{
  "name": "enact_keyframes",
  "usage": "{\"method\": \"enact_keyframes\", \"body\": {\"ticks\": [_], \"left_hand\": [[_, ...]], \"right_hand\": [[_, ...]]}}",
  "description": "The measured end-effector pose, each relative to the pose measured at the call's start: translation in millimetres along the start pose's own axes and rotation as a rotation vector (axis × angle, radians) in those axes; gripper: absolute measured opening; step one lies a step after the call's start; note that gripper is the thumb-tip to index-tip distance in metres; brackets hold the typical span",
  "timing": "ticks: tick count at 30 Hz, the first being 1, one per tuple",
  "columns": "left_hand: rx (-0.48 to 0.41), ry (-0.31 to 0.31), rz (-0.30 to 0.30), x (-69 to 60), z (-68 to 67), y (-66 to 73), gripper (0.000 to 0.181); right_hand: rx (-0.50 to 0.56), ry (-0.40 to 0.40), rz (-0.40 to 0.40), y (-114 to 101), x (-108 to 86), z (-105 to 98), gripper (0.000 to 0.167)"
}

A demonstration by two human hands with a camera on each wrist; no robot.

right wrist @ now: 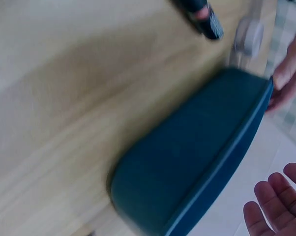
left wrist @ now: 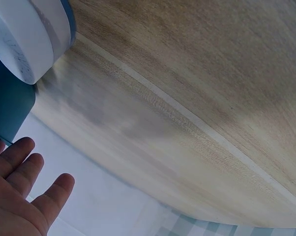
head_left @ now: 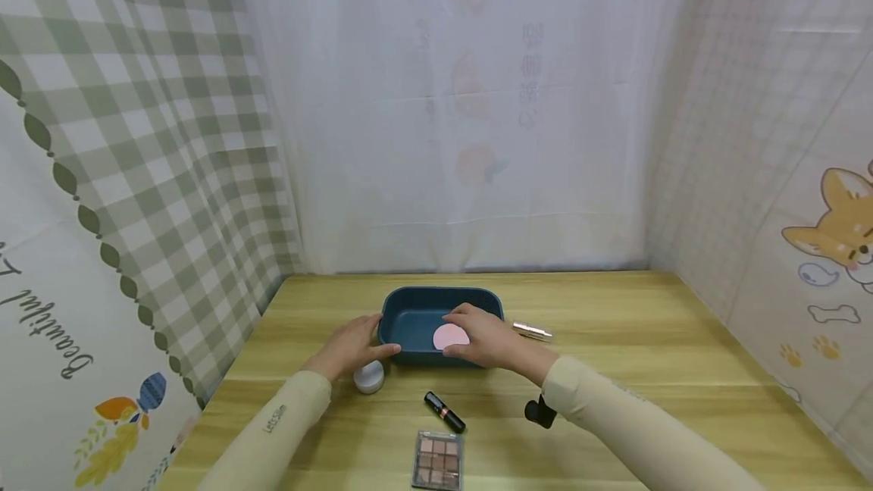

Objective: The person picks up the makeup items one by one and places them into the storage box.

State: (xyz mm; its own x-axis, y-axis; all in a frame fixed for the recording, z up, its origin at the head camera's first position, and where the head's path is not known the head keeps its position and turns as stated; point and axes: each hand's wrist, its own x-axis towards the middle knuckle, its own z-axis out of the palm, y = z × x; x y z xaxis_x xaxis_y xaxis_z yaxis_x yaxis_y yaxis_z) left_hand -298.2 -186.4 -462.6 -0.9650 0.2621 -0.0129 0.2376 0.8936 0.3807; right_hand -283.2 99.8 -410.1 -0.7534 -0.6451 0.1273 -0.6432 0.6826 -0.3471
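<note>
My left hand (head_left: 351, 345) rests at the left end of a dark teal bin (head_left: 421, 358), thumb on the front left corner and fingers along the side. In the left wrist view the fingers of that hand (left wrist: 25, 191) are loosely extended beside the bin (left wrist: 13, 105). Over the bin's right part is my right hand (head_left: 489, 338), thumb and fingers apart around a pink round pad (head_left: 450, 336). The right wrist view shows this hand (right wrist: 281, 206) with spread fingers above the bin (right wrist: 187, 147); the pad is out of sight there.
A white round jar (head_left: 369, 377) stands near my left wrist. Before the bin lie a black tube (head_left: 445, 411) and an eyeshadow palette (head_left: 437, 461). A silvery tube (head_left: 532, 331) is right of the bin; a black object (head_left: 541, 411) is by my right sleeve.
</note>
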Motion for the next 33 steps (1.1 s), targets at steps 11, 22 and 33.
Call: {"method": "enact_keyframes", "body": {"ticks": [11, 22, 33], "left_hand": [[-0.005, -0.009, -0.021, -0.6, -2.4, 1.6, 0.092], [0.001, -0.007, -0.012, -0.9, -1.9, 1.1, 0.093], [-0.004, -0.007, -0.013, -2.2, -1.0, 2.1, 0.092]], "right_hand": [[-0.046, -0.094, -0.127, -25.3, -19.4, 25.8, 0.056], [-0.071, -0.172, -0.185, -39.9, -43.3, 48.7, 0.055], [-0.156, -0.169, -0.204, -50.4, -62.4, 71.4, 0.065]]}}
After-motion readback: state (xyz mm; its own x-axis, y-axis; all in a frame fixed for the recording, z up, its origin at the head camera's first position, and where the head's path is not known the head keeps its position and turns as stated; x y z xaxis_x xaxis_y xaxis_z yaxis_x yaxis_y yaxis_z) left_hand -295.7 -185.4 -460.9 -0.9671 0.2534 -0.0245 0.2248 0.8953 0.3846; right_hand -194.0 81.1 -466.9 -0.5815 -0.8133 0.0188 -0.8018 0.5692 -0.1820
